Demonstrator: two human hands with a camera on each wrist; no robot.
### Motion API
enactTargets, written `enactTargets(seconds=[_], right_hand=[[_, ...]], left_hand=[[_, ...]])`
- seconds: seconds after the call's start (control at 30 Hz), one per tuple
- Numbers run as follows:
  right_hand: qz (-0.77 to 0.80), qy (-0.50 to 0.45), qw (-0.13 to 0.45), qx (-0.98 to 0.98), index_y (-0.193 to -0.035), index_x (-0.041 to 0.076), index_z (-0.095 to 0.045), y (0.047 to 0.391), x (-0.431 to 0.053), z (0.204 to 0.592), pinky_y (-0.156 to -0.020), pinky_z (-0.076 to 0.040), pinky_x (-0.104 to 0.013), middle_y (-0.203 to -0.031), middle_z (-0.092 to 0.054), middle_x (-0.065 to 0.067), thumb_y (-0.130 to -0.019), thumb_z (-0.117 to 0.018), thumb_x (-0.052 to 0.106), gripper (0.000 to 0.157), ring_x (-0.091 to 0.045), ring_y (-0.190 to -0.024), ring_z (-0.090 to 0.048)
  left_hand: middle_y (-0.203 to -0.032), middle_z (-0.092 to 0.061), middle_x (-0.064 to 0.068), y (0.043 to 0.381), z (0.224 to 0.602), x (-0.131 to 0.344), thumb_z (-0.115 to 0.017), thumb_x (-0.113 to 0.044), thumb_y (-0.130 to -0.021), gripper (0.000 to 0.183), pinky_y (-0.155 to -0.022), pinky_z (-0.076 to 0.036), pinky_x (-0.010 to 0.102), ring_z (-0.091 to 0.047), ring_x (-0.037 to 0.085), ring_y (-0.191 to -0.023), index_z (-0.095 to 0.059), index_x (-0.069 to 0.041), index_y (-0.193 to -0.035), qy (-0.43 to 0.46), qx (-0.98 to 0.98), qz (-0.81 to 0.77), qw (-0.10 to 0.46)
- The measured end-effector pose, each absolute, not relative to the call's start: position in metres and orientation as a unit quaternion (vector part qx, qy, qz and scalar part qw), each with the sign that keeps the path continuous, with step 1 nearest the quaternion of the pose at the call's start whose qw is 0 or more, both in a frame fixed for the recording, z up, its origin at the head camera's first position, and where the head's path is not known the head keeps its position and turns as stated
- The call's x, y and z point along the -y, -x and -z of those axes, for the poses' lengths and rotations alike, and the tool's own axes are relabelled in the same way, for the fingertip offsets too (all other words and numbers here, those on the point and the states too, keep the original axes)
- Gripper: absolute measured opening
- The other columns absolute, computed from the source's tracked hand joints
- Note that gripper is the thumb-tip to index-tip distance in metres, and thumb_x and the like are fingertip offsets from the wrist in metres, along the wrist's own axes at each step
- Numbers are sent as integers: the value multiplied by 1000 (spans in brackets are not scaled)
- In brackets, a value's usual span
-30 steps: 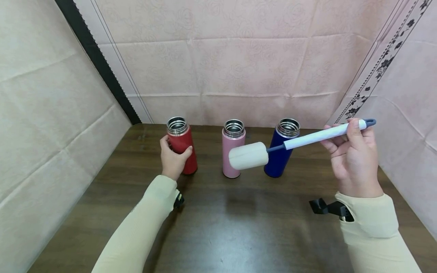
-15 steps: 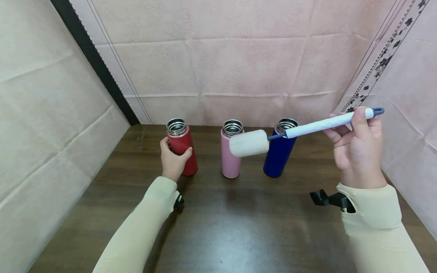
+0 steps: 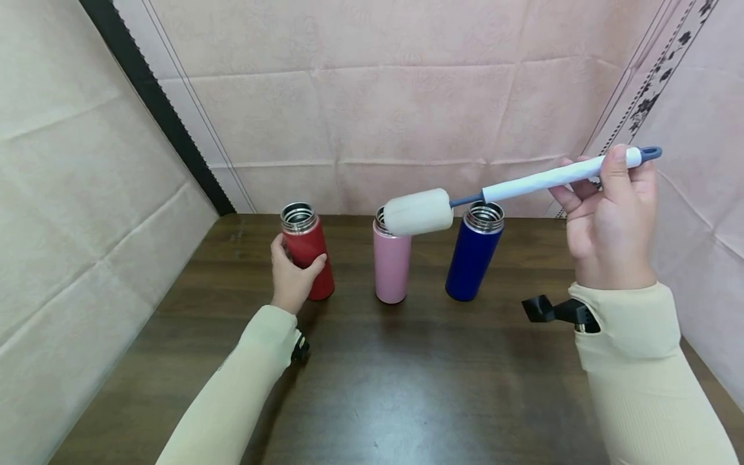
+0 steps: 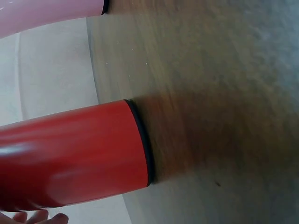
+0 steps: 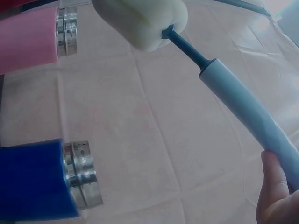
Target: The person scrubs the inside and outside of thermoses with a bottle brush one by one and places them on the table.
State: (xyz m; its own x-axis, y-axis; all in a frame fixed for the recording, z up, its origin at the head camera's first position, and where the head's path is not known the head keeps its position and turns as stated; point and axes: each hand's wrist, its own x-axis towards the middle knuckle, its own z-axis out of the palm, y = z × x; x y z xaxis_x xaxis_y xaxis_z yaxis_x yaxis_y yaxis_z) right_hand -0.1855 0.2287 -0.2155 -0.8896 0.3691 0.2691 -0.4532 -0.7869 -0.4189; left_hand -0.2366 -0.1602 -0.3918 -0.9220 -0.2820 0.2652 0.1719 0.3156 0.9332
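My left hand (image 3: 294, 274) is wrapped around the red bottle (image 3: 307, 248), which stands upright and lidless on the table. Raised at the right, my right hand (image 3: 610, 219) grips the pale blue handle of a bottle brush (image 3: 420, 213) near its looped end. The brush's white sponge head points left and covers part of the pink bottle's (image 3: 391, 268) mouth in the head view. In the right wrist view the sponge (image 5: 145, 18) is beyond the bottle mouths. A blue bottle (image 3: 472, 261), also lidless, stands right of the pink one.
All three bottles stand in a row near the back edge of the dark wooden table (image 3: 372, 387). A pale cloth wall (image 3: 360, 129) rises right behind them, with further cloth at both sides. Each wrist wears a black strap (image 3: 558, 311).
My right hand has lifted the bottle brush, so the sponge has gone from in front of the pink bottle's body to its mouth. The left hand stays on the red bottle.
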Motion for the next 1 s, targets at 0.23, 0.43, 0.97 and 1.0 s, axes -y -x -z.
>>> enactTargets(seconds=[0.23,0.43,0.97,1.0], right_hand=[[-935,-80,226,262,-105,5,-47,189,-226,211,-65,-56,-49,-85,-55,-16,-93,-58,10,17,-34,-72,-69],[-936,-77,224,262,-103,6,-47,191,-227,205,-64,-56,-48,-84,-55,-15,-93,-57,11,15,-33,-70,-68],[-922,-98,234,292,-98,5,-48,195,-218,194,-62,-57,-47,-81,-57,-16,-92,-59,8,13,-34,-69,-68],[-921,-98,235,296,-98,5,-48,195,-218,193,-62,-57,-47,-80,-57,-17,-92,-59,8,13,-34,-69,-69]], left_hand=[[-144,-34,5,219,392,162,-75,-20,-80,85,-106,-34,56,-32,26,-135,-23,-16,-147,-30,800,553,229],[-144,-35,6,200,390,158,-76,-21,-77,81,-105,-37,54,-31,22,-133,-31,-12,-143,4,817,503,282],[-130,-45,18,187,384,109,-78,-15,-72,71,-99,-43,48,-42,28,-120,-44,0,-132,158,794,472,349],[-129,-45,19,188,384,106,-78,-15,-72,70,-99,-43,48,-43,29,-119,-44,0,-132,162,793,472,349]])
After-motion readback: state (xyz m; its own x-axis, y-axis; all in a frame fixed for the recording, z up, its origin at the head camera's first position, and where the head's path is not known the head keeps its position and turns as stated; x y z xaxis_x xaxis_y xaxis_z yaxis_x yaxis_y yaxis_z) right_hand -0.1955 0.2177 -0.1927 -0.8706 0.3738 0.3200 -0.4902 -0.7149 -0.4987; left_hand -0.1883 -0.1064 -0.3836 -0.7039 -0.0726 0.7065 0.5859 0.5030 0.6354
